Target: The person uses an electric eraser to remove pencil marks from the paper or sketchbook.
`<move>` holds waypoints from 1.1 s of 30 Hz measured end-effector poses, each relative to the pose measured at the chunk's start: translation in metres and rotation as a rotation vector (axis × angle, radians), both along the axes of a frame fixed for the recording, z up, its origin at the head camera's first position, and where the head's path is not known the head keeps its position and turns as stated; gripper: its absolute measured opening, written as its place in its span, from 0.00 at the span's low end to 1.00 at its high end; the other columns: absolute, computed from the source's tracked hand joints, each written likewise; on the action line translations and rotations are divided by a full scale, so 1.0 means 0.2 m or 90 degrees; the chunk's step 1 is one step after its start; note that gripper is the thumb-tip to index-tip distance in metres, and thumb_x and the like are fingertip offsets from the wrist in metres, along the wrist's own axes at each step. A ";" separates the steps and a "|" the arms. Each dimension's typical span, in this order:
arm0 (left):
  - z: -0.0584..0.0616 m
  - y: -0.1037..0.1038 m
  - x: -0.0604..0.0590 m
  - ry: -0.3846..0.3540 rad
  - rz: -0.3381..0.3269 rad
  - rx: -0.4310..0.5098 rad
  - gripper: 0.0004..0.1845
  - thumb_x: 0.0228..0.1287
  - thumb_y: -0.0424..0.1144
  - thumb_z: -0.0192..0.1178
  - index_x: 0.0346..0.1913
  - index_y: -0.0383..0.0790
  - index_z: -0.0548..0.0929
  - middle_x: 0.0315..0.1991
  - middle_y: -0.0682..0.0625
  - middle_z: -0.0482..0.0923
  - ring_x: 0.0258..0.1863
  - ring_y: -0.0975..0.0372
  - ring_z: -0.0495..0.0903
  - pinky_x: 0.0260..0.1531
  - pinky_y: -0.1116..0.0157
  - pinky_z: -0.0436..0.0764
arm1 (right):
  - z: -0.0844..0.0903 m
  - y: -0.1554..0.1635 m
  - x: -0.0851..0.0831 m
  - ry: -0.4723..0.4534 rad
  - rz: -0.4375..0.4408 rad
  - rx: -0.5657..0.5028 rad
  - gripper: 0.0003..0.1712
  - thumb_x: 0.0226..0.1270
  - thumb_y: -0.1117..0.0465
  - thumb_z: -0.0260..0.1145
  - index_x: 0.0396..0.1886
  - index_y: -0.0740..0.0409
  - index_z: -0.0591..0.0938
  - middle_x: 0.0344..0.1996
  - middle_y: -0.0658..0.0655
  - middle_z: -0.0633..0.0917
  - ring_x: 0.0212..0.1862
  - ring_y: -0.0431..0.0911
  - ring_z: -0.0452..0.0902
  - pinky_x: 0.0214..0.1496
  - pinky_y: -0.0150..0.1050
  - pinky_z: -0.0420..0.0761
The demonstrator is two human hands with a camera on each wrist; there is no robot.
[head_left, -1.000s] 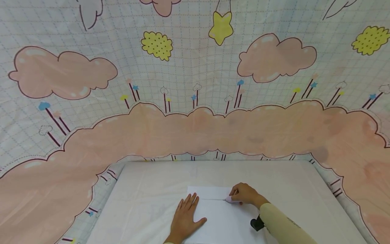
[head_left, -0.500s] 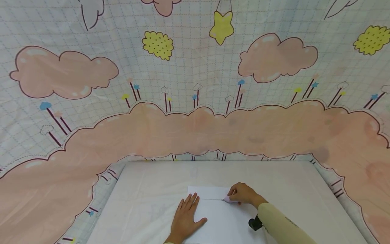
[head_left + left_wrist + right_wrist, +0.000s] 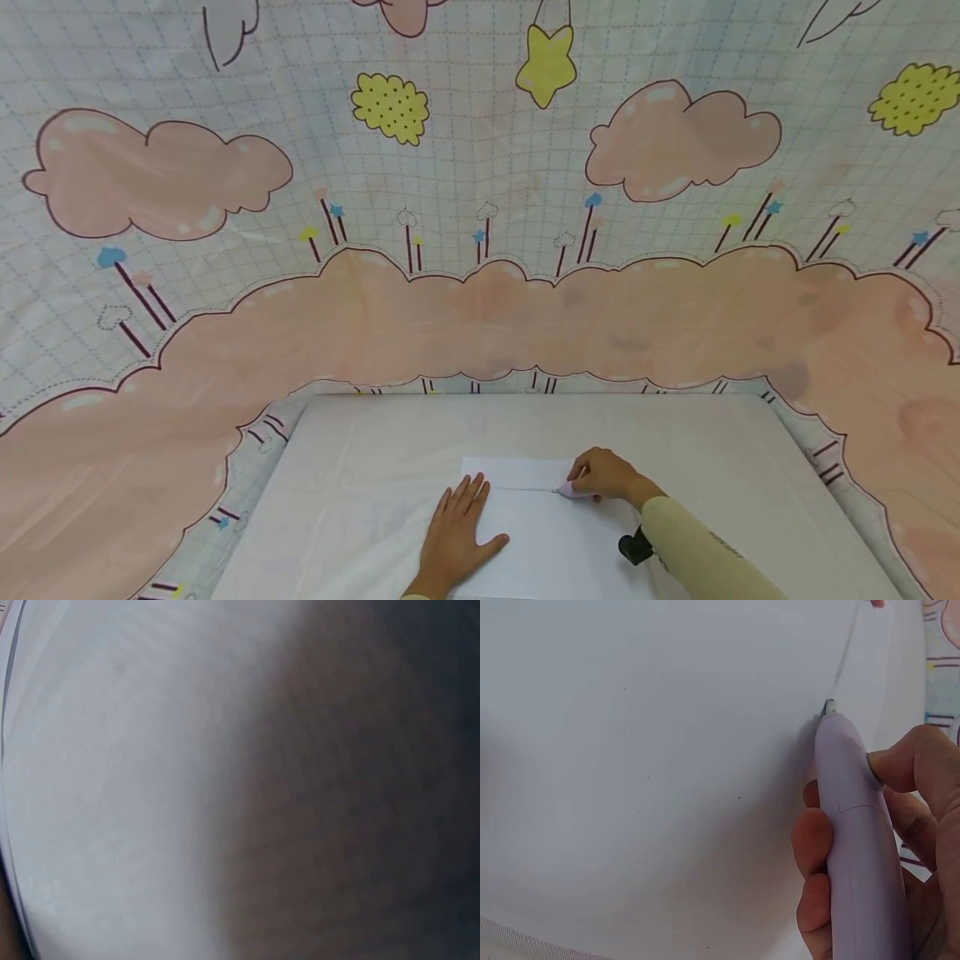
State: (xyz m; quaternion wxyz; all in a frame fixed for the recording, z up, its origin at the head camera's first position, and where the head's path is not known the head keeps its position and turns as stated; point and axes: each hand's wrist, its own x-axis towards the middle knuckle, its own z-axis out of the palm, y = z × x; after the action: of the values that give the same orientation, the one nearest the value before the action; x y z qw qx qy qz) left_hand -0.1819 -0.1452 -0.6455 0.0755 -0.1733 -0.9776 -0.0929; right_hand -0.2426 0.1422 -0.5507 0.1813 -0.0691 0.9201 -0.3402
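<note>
A white sheet of paper (image 3: pixel 555 546) lies on the table, with a thin straight line across its upper part. My left hand (image 3: pixel 454 537) rests flat on the paper's left side, fingers spread. In the right wrist view, my right hand (image 3: pixel 922 817) grips a lavender utility knife (image 3: pixel 859 847), fingers curled round its body and thumb against its side. Its short metal tip (image 3: pixel 829 706) is at the paper, where the thin line (image 3: pixel 847 645) ends. The head view has the knife at the paper's upper right. A blurred dark shape and pale surface fill the left wrist view.
A white-covered table (image 3: pixel 360 475) extends around the paper. Behind it hangs a cloth (image 3: pixel 465 325) printed with clouds and stars. A black wrist-worn piece (image 3: pixel 636 547) sits below the right sleeve (image 3: pixel 697 546), over the paper's right side.
The right hand and utility knife shift slightly left, then slightly back right along the line. The left hand keeps its place on the paper.
</note>
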 end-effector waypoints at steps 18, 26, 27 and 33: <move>0.01 0.01 0.00 -0.008 0.004 0.001 0.51 0.57 0.79 0.43 0.74 0.47 0.65 0.77 0.54 0.58 0.76 0.56 0.56 0.74 0.52 0.56 | -0.02 -0.04 -0.03 0.005 0.018 -0.013 0.02 0.60 0.62 0.71 0.33 0.54 0.87 0.28 0.50 0.79 0.22 0.44 0.75 0.26 0.34 0.74; 0.02 0.01 0.01 -0.011 0.000 0.005 0.50 0.58 0.79 0.43 0.74 0.47 0.64 0.77 0.54 0.58 0.76 0.56 0.56 0.74 0.51 0.56 | -0.04 -0.04 -0.03 0.001 0.019 -0.001 0.02 0.59 0.62 0.71 0.33 0.54 0.87 0.29 0.50 0.79 0.22 0.43 0.75 0.26 0.34 0.74; 0.02 0.01 0.01 -0.010 0.000 0.006 0.50 0.58 0.79 0.43 0.75 0.47 0.64 0.77 0.54 0.57 0.76 0.56 0.56 0.74 0.51 0.56 | -0.04 -0.03 -0.03 0.000 0.019 -0.002 0.02 0.59 0.62 0.71 0.32 0.54 0.87 0.28 0.50 0.79 0.22 0.43 0.75 0.26 0.34 0.74; 0.03 0.01 0.01 -0.012 -0.001 0.010 0.50 0.58 0.79 0.43 0.74 0.47 0.65 0.77 0.54 0.57 0.76 0.56 0.56 0.74 0.51 0.56 | -0.04 0.00 -0.04 -0.003 0.030 -0.005 0.03 0.60 0.62 0.71 0.33 0.54 0.87 0.28 0.50 0.79 0.22 0.43 0.74 0.26 0.33 0.75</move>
State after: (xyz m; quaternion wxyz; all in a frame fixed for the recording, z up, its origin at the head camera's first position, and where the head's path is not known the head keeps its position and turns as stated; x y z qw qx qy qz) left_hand -0.1797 -0.1442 -0.6392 0.0680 -0.1725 -0.9773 -0.1025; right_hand -0.2512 0.1412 -0.5596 0.1914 -0.0903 0.9165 -0.3395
